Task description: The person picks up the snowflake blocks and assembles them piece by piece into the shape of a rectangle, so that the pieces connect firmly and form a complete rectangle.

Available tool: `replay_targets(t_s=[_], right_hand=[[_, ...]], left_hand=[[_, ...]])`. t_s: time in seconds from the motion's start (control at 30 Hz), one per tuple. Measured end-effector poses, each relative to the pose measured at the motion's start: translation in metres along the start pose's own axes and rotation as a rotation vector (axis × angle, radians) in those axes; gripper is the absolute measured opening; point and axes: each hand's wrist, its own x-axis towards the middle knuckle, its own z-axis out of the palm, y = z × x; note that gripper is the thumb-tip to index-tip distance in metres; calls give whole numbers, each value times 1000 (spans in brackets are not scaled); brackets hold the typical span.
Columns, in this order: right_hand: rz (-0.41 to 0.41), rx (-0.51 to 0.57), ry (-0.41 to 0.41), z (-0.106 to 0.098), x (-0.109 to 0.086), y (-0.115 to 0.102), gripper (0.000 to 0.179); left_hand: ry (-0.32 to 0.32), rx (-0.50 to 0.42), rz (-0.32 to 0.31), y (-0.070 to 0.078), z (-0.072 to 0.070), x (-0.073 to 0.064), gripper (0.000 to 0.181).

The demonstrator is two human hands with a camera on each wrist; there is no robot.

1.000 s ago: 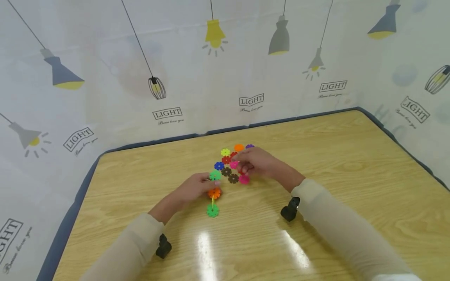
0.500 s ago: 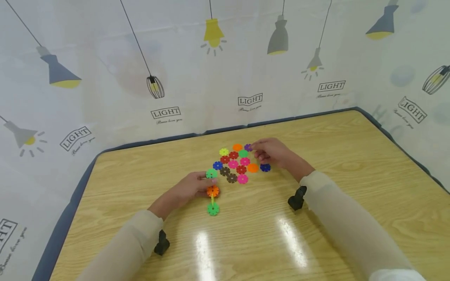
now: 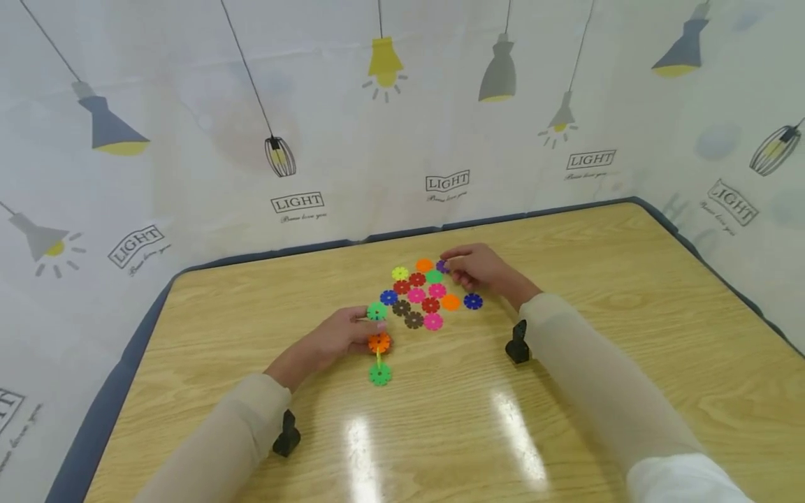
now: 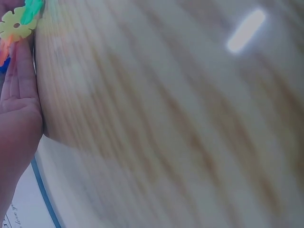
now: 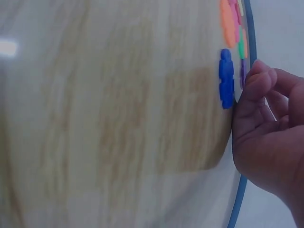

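My left hand (image 3: pixel 336 339) grips a chain of joined notched plastic discs between thumb and fingers. From the chain, an orange disc (image 3: pixel 379 343), a lower green disc (image 3: pixel 380 374) and an upper green disc (image 3: pixel 376 311) show. A yellow disc (image 4: pixel 16 26) of it faces the left wrist view, with a bit of blue under the fingers. My right hand (image 3: pixel 483 269) is at the back right of the loose discs, its fingertips at a purple disc (image 3: pixel 442 267). Its fingers are loosely bent, with no disc visibly held. A dark blue disc (image 5: pixel 226 78) lies just before it.
Several loose notched discs lie flat between the hands, among them a brown disc (image 3: pixel 414 320), a pink disc (image 3: pixel 433 321), an orange disc (image 3: pixel 451 302) and a yellow disc (image 3: pixel 400 273). Behind the wooden table (image 3: pixel 251 300) hangs a printed cloth (image 3: pixel 352 140).
My right hand has moved from above the middle of the loose discs to the purple one at the back right, uncovering several discs. The left hand keeps its grip on the chain, almost still.
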Motion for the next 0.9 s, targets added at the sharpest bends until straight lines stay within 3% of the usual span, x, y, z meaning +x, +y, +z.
replay_targets(t_s=[0.23, 0.43, 0.77, 0.9], right_hand=[[4, -118, 35, 5, 2, 2, 42], [37, -210, 71, 9, 2, -4, 36], [87, -219, 80, 8, 0, -10, 26], [96, -249, 74, 8, -3, -11, 26]], left_hand=[[22, -32, -14, 0, 0, 0, 49], [26, -19, -12, 3, 1, 1, 47], [13, 2, -4, 2, 1, 0, 48], [39, 15, -17, 2, 2, -1, 43]])
